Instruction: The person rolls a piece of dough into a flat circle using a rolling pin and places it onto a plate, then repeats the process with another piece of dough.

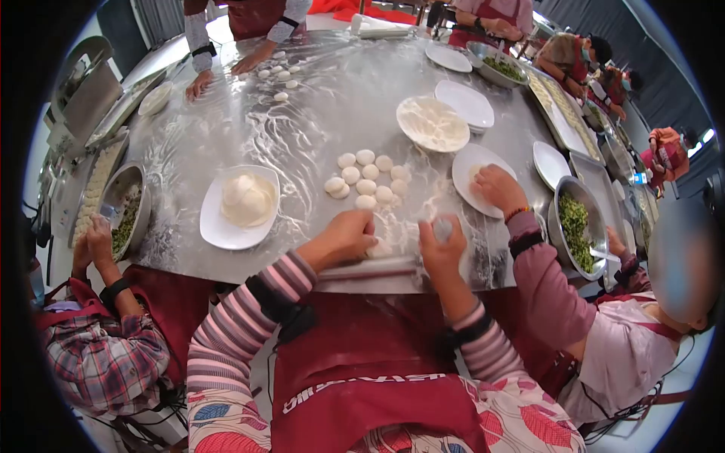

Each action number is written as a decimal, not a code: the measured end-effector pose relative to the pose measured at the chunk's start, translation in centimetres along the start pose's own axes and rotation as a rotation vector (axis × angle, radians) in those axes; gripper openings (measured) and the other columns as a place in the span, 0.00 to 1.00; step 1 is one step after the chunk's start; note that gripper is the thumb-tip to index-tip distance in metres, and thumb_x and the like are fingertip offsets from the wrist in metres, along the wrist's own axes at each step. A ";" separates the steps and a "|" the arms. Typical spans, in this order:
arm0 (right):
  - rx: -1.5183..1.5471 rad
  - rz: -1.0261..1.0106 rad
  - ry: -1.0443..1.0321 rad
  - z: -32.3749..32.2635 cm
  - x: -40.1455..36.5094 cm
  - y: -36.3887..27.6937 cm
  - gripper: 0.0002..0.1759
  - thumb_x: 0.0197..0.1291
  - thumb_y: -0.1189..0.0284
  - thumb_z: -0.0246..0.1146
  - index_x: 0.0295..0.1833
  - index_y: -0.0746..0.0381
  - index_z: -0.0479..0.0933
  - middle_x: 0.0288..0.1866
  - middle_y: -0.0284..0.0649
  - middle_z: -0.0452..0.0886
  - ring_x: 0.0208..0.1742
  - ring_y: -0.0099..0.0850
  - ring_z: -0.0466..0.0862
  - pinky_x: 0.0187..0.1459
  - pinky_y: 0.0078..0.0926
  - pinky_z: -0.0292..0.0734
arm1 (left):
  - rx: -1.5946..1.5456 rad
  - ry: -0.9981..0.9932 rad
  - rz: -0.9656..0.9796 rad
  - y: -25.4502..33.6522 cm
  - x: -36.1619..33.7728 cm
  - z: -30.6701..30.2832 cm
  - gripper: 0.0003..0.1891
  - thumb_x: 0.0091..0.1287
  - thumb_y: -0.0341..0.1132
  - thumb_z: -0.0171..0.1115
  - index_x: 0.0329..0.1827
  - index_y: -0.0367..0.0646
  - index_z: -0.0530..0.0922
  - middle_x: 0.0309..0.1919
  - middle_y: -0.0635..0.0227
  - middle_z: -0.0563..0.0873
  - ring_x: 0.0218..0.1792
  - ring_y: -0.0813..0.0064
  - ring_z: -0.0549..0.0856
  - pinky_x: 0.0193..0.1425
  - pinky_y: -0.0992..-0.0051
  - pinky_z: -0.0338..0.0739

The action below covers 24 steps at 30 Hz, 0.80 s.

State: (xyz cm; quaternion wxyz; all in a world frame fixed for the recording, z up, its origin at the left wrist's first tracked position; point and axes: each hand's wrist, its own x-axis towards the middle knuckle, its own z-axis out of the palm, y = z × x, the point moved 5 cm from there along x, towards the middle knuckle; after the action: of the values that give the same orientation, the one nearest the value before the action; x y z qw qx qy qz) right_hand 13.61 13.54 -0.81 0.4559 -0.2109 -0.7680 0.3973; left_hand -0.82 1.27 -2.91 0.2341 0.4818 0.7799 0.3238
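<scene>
My left hand (343, 240) is closed, its fingertips pinching a piece of dough (382, 247) low over the floury metal table. To its right, my right hand (442, 245) is curled into a fist. A greyish, blurred end shows at the top of that fist; its kind cannot be made out. A grey bar-like shape (366, 270) runs along the table's near edge below both hands. Just beyond my left hand lie several small, round dough pieces (366, 186). Farther left, a white plate (240, 240) carries a large lump of dough (248, 199).
At right, a co-worker's hand (498, 189) touches dough on a white plate (462, 167). A steel bowl of chopped green filling (575, 226) stands near that arm. A floury white bowl (432, 124) sits beyond. Another person's hands (98, 241) work at the left, near a second steel bowl (142, 208).
</scene>
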 end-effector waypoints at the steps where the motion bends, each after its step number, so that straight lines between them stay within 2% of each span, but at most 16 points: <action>1: -0.041 -0.056 0.013 1.6 1.9 0.1 0.10 0.49 0.77 0.66 0.32 0.63 0.69 0.17 0.38 0.74 0.17 0.27 0.75 0.22 0.24 0.69 | -0.040 -0.002 0.039 0.9 0.7 -0.4 0.10 0.50 0.34 0.65 0.29 0.37 0.76 0.25 0.58 0.81 0.29 0.65 0.81 0.34 0.69 0.73; 2: -0.084 -0.109 0.022 2.9 3.4 0.2 0.12 0.48 0.76 0.67 0.32 0.63 0.69 0.19 0.41 0.76 0.19 0.32 0.76 0.24 0.27 0.71 | -0.048 -0.015 0.043 0.8 1.2 -0.1 0.10 0.50 0.34 0.65 0.29 0.37 0.76 0.25 0.58 0.81 0.29 0.65 0.81 0.34 0.69 0.73; 3: -0.050 -0.016 -0.050 3.1 3.8 -0.2 0.12 0.47 0.75 0.67 0.34 0.63 0.70 0.20 0.44 0.76 0.20 0.37 0.77 0.25 0.30 0.72 | -0.049 -0.030 0.032 0.6 1.2 -0.2 0.10 0.50 0.33 0.64 0.29 0.36 0.77 0.25 0.58 0.81 0.29 0.67 0.81 0.34 0.70 0.73; 4: -0.051 -0.012 -0.046 2.5 3.0 -0.2 0.12 0.47 0.75 0.67 0.34 0.63 0.70 0.20 0.44 0.76 0.20 0.37 0.77 0.25 0.30 0.72 | -0.044 -0.037 0.023 0.5 1.2 -0.5 0.09 0.51 0.33 0.64 0.30 0.36 0.77 0.25 0.59 0.81 0.29 0.70 0.81 0.34 0.71 0.73; 5: -0.073 -0.033 -0.019 1.5 2.0 -0.5 0.13 0.47 0.75 0.67 0.34 0.63 0.69 0.20 0.44 0.76 0.20 0.37 0.78 0.25 0.30 0.73 | -0.188 -0.124 -0.069 0.0 0.4 -0.7 0.09 0.51 0.32 0.63 0.30 0.35 0.77 0.25 0.61 0.81 0.28 0.74 0.80 0.33 0.73 0.73; 8: -0.082 -0.076 0.009 0.2 0.5 -1.1 0.13 0.47 0.76 0.67 0.35 0.64 0.69 0.20 0.43 0.76 0.21 0.38 0.79 0.24 0.30 0.73 | -0.169 -0.132 -0.085 -0.2 -1.2 -0.8 0.08 0.52 0.32 0.61 0.29 0.35 0.77 0.24 0.63 0.81 0.28 0.76 0.79 0.32 0.74 0.73; 10: -0.062 -0.042 0.043 -0.1 -0.1 -1.2 0.13 0.48 0.76 0.67 0.35 0.63 0.69 0.20 0.43 0.77 0.21 0.37 0.79 0.23 0.30 0.72 | -0.137 -0.174 -0.043 0.1 -1.1 0.7 0.08 0.53 0.32 0.61 0.30 0.35 0.77 0.24 0.62 0.81 0.27 0.74 0.79 0.33 0.72 0.73; 13: -0.064 -0.045 0.014 2.1 2.7 -0.5 0.12 0.49 0.76 0.66 0.36 0.63 0.69 0.20 0.46 0.76 0.22 0.42 0.79 0.24 0.33 0.72 | 0.005 -0.020 0.047 1.7 1.2 0.3 0.07 0.53 0.32 0.61 0.31 0.38 0.78 0.25 0.57 0.82 0.28 0.64 0.81 0.35 0.69 0.74; 14: -0.062 -0.050 0.010 2.3 2.9 -0.6 0.12 0.49 0.76 0.66 0.36 0.64 0.69 0.20 0.46 0.76 0.22 0.43 0.79 0.24 0.33 0.72 | 0.008 -0.021 0.055 1.4 1.2 0.3 0.07 0.53 0.32 0.61 0.31 0.38 0.78 0.25 0.57 0.82 0.28 0.64 0.81 0.35 0.69 0.74; 16: -0.100 -0.072 0.027 0.6 1.1 -1.3 0.12 0.49 0.76 0.66 0.36 0.64 0.69 0.20 0.46 0.76 0.22 0.42 0.79 0.24 0.33 0.72 | -0.028 -0.191 0.032 1.3 0.7 0.0 0.07 0.53 0.32 0.60 0.32 0.37 0.78 0.25 0.57 0.82 0.29 0.65 0.82 0.35 0.69 0.74; 18: -0.079 -0.121 0.038 -1.2 -1.1 -2.7 0.12 0.49 0.76 0.66 0.35 0.64 0.69 0.20 0.47 0.76 0.20 0.40 0.79 0.24 0.33 0.73 | 0.041 -0.114 0.034 0.4 0.1 -0.8 0.07 0.53 0.32 0.60 0.32 0.37 0.78 0.25 0.58 0.82 0.30 0.67 0.82 0.36 0.70 0.75; 20: 0.000 0.019 0.010 -1.3 -2.5 -0.4 0.12 0.49 0.76 0.66 0.35 0.63 0.69 0.20 0.46 0.76 0.20 0.37 0.79 0.24 0.33 0.72 | -0.046 -0.118 -0.014 -0.2 -0.6 -0.1 0.07 0.53 0.31 0.60 0.32 0.37 0.78 0.26 0.58 0.82 0.30 0.67 0.82 0.36 0.70 0.75; 21: -0.040 0.002 0.012 -0.9 -1.6 -1.1 0.11 0.50 0.76 0.66 0.35 0.63 0.68 0.20 0.46 0.75 0.20 0.39 0.79 0.23 0.33 0.72 | -0.051 -0.144 -0.019 0.0 -1.0 0.8 0.07 0.53 0.31 0.60 0.32 0.37 0.78 0.26 0.58 0.82 0.30 0.67 0.82 0.36 0.70 0.75; 24: -0.054 -0.081 0.046 1.3 2.2 -1.0 0.12 0.50 0.75 0.66 0.34 0.63 0.69 0.20 0.47 0.75 0.21 0.43 0.78 0.23 0.35 0.70 | 0.122 -0.007 0.036 1.8 0.6 0.4 0.05 0.54 0.29 0.60 0.31 0.37 0.78 0.26 0.57 0.83 0.31 0.65 0.82 0.35 0.69 0.74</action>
State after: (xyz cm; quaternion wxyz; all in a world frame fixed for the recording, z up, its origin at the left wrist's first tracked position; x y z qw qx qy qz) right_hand 11.48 13.91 0.78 0.4835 -0.2011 -0.7754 0.3529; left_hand 0.22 2.51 -1.89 0.2009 0.5101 0.7887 0.2780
